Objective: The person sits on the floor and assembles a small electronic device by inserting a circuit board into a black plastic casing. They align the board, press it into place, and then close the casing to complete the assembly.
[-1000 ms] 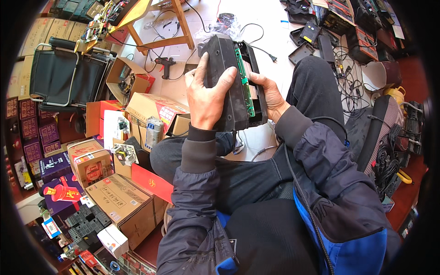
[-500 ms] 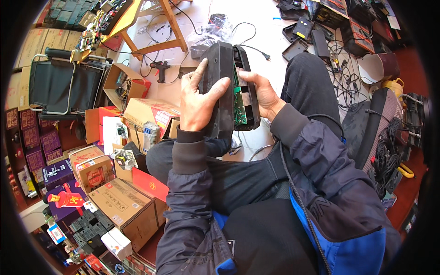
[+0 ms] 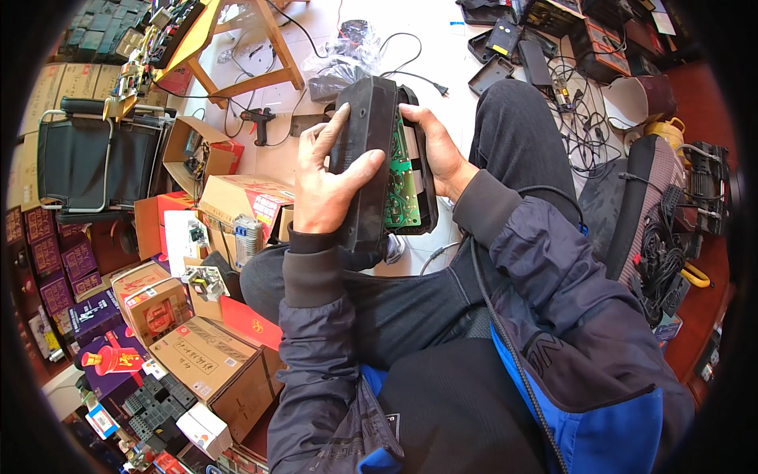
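Creased dark purple-grey jacket sleeves point(image 3: 553, 268), thick ribbed brownish cuffs point(image 3: 314, 278), bright blue panel point(image 3: 612, 434) at the jacket's open front, small dark label point(image 3: 392, 424), black top point(image 3: 458, 403), faded black jeans point(image 3: 525, 142)

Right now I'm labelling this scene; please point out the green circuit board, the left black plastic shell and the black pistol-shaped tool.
Green circuit board point(image 3: 401, 180): head view, middle of its face.
Left black plastic shell point(image 3: 376, 130): head view, upper outer surface.
Black pistol-shaped tool point(image 3: 258, 118): head view, body.
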`<state>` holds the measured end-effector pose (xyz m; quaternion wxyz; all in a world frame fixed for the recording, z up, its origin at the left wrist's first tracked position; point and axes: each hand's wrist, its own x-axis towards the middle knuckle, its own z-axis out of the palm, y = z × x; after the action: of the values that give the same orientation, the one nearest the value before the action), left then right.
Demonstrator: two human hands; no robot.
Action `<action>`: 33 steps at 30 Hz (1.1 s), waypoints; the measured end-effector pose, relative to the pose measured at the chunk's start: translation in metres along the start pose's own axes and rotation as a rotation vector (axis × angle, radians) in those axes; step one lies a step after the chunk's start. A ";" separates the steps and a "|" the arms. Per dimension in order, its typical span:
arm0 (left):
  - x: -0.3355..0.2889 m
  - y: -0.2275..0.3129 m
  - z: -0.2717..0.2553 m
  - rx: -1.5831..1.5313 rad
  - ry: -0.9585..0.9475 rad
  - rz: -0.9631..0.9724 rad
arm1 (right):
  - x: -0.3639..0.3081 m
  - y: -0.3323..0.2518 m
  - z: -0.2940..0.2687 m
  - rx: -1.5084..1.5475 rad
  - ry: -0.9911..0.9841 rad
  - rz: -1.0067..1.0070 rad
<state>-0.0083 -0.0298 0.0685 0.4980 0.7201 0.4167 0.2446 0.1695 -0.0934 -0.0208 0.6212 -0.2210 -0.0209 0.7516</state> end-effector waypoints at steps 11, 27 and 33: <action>-0.005 -0.001 -0.032 -0.683 0.017 -0.142 | -0.003 -0.005 0.002 0.023 -0.055 0.008; -0.091 -0.102 -0.264 -1.015 0.667 -0.042 | -0.004 -0.015 0.013 -0.086 -0.054 -0.056; -0.139 -0.226 -0.293 -0.716 1.035 -0.495 | 0.001 -0.017 0.003 -0.076 0.025 -0.092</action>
<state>-0.3882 0.0385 -0.0181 0.4836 0.1840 0.6473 0.5597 0.1844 -0.0883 -0.0134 0.6465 -0.2529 -0.0519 0.7179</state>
